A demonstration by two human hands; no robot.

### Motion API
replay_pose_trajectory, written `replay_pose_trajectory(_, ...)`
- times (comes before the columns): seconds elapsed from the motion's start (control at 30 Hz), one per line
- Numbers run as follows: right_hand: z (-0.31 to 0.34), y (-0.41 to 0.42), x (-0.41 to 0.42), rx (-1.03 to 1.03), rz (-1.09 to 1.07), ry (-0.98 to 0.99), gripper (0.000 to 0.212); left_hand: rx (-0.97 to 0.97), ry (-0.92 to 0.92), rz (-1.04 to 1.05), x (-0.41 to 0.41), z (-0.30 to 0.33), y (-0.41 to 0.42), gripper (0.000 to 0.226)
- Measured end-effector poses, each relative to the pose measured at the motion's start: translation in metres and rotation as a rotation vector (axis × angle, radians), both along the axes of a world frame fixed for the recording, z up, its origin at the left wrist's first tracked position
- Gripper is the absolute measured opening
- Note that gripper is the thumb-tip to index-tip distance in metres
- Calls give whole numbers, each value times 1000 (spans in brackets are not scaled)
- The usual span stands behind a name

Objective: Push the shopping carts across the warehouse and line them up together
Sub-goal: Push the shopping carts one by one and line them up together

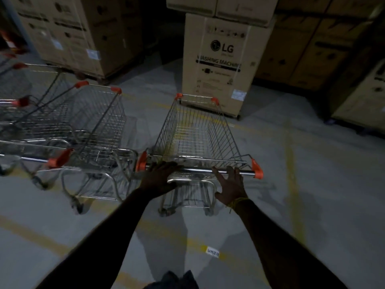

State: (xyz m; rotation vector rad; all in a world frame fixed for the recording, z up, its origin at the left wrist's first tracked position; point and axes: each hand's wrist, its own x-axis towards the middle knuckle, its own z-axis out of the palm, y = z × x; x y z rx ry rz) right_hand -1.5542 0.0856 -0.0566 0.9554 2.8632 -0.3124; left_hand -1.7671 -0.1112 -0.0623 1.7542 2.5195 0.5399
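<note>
L hand (160, 176) lay on the cart handle (200, 170), fingers curled over the bar near its left end. R hand (230, 185) was spread open, fingertips at the bar, not gripping. Cart (195, 130) stood beside 3 nested carts (68, 126), left. LG box (224, 59) blocked straight ahead.

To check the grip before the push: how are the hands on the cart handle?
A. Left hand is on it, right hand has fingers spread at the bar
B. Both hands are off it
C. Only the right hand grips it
A: the left hand lies over the handle bar, while the right hand has its fingers spread at the bar.
</note>
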Motion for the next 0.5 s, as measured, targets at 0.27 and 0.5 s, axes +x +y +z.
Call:
replay_pose_trajectory(0.27, 2, -91, 39, -83, -133, -6, 99, -10, -86, -103, 16, 15, -61, 70)
replay_pose_trajectory(0.5, 0, -173, 83, -37, -219, -17, 107, 19, -160, -110, 46, 5, -123, 56)
